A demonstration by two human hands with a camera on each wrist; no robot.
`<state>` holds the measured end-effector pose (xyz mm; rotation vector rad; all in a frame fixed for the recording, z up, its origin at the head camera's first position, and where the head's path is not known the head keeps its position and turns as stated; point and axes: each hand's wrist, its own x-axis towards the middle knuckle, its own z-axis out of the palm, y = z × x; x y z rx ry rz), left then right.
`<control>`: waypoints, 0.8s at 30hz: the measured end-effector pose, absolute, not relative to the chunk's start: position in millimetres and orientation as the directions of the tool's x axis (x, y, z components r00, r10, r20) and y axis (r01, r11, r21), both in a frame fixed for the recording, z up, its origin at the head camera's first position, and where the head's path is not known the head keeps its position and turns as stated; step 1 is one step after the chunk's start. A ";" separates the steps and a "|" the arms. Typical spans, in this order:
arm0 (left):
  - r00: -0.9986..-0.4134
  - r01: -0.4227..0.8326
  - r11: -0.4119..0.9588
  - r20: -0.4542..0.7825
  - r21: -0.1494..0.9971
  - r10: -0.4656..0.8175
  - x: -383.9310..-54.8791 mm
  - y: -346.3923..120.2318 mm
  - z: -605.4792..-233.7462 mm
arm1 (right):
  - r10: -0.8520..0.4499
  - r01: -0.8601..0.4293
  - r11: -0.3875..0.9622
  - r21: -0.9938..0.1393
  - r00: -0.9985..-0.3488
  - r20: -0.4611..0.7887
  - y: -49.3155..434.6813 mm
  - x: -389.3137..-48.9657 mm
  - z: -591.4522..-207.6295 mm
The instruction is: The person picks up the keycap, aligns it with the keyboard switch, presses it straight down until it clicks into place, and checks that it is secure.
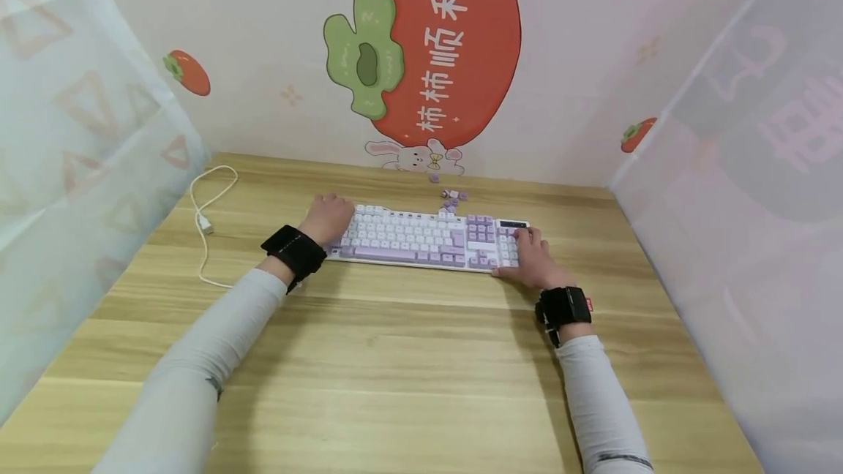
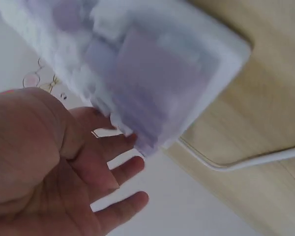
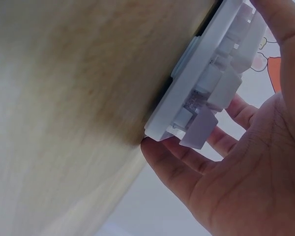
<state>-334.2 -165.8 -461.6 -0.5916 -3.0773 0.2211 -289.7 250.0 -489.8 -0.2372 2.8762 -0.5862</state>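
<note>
A white and purple keyboard [image 1: 408,229] lies across the wooden table, its left end partly hidden by my left hand [image 1: 329,216]. In the left wrist view, the fingers [image 2: 129,169] of that hand are spread and nearly straight, some of them right at the keyboard's edge. My right hand [image 1: 538,263] grips the right end, thumb along the near side and fingers over the far part. Seen from the right wrist, fingertips [image 3: 155,150] meet the white case edge, beside tilted keycaps [image 3: 201,129]. Several loose purple and white keycaps [image 1: 451,203] lie just behind the keyboard.
A white cable [image 1: 197,200] with a USB plug [image 1: 206,224] curls on the table at the left. Behind the table [image 1: 395,379] stands a printed wall [image 1: 560,93], with pale fabric sides at left [image 1: 79,167] and right [image 1: 744,240].
</note>
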 end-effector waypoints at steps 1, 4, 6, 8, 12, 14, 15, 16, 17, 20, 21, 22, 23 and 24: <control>-0.932 0.361 0.926 -0.019 -0.113 0.361 -336.2 -165.6 -459.7 | -0.191 -0.113 0.910 -0.399 -0.968 -0.160 250.8 -289.4 -490.0; -0.941 0.334 0.942 0.041 -0.043 0.336 -345.0 -162.0 -457.6 | -0.185 -0.110 0.913 -0.393 -0.970 -0.159 253.1 -288.4 -490.6; -0.942 0.324 0.946 0.093 0.005 0.323 -350.8 -155.3 -457.9 | -0.183 -0.109 0.912 -0.395 -0.971 -0.154 253.7 -287.9 -491.0; -0.936 0.337 0.939 0.134 0.065 0.326 -355.8 -144.7 -457.6 | -0.176 -0.102 0.913 -0.396 -0.972 -0.154 253.8 -287.0 -491.4; -0.903 0.430 0.873 0.116 0.229 0.415 -365.0 -114.5 -455.1 | -0.164 -0.090 0.916 -0.391 -0.973 -0.160 252.6 -284.7 -492.8; -0.871 0.483 0.817 0.077 0.314 0.485 -370.9 -97.9 -454.3 | -0.164 -0.090 0.916 -0.391 -0.973 -0.161 251.6 -283.5 -492.9; -0.855 0.501 0.792 0.058 0.348 0.515 -374.6 -89.1 -454.7 | -0.165 -0.091 0.916 -0.391 -0.973 -0.160 251.1 -283.3 -492.8; -0.838 0.518 0.769 0.044 0.375 0.543 -378.9 -81.0 -455.9 | -0.164 -0.090 0.916 -0.391 -0.974 -0.159 250.6 -283.3 -492.7; -0.824 0.528 0.748 0.031 0.403 0.565 -382.2 -73.2 -456.8 | -0.164 -0.091 0.916 -0.390 -0.974 -0.159 250.1 -283.4 -492.4; -0.802 0.530 0.713 -0.003 0.459 0.597 -390.8 -53.3 -460.8 | -0.173 -0.100 0.916 -0.389 -0.973 -0.156 249.5 -285.0 -491.9; -0.797 0.530 0.703 -0.005 0.474 0.604 -393.1 -48.0 -462.9 | -0.175 -0.104 0.916 -0.388 -0.973 -0.153 249.5 -285.5 -491.8; -0.794 0.528 0.701 -0.014 0.480 0.608 -394.5 -43.6 -464.3 | -0.175 -0.105 0.916 -0.387 -0.973 -0.152 249.5 -286.0 -491.6; -0.794 0.522 0.703 -0.026 0.483 0.608 -395.3 -40.0 -465.4 | -0.176 -0.106 0.917 -0.385 -0.973 -0.151 249.7 -286.3 -491.4; -0.794 0.520 0.710 -0.038 0.476 0.607 -396.4 -37.2 -467.4 | -0.175 -0.105 0.917 -0.384 -0.973 -0.151 249.8 -286.5 -491.4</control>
